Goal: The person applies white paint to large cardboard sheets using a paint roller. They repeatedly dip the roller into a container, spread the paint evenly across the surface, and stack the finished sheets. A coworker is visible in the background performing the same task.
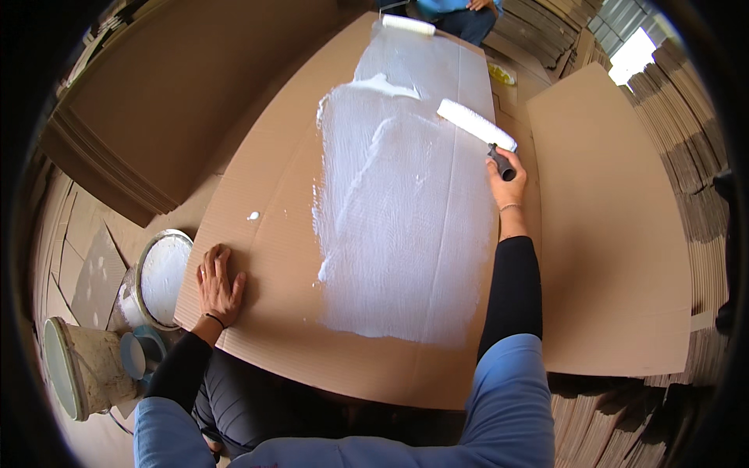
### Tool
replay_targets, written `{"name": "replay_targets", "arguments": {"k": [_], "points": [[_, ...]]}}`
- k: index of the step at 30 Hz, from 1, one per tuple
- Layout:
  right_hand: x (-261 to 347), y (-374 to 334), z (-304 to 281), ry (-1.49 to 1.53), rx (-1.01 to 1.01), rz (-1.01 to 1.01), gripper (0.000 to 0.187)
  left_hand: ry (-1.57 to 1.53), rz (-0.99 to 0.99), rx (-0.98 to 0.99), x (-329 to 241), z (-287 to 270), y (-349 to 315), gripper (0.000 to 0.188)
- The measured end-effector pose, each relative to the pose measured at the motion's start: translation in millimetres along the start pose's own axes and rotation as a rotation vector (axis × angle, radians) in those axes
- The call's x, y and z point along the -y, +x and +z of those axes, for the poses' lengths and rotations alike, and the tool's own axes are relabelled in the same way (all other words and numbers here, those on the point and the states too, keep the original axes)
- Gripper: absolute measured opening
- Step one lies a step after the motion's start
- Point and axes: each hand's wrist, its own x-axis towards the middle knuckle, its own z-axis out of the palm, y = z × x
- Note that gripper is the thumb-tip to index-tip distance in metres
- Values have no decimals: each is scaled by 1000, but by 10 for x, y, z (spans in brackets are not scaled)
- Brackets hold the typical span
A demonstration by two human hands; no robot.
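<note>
A large brown cardboard sheet lies before me, its middle coated with wet white glue or paint. My right hand grips the black handle of a paint roller, whose white sleeve rests on the coating's right side toward the far end. Fingers spread, my left hand lies flat on the bare cardboard near the left edge. A thicker white ridge crosses the coat farther up. At the far end, a second white roller lies across the coated strip, near another person in blue.
An open bucket of white liquid stands left of the sheet, beside a tipped, stained bucket and a small blue container. Stacked cardboard rises at the far left. Another sheet and piled cardboard are to the right.
</note>
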Motion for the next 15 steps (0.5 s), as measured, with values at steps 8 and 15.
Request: {"name": "replay_targets", "arguments": {"k": [8, 15], "points": [[1038, -2370, -1455, 93, 55, 36, 27, 26, 33, -15, 78, 91, 3, 56], [2413, -3868, -2048, -108, 64, 40, 29, 64, 7, -12, 86, 143, -10, 56]]}}
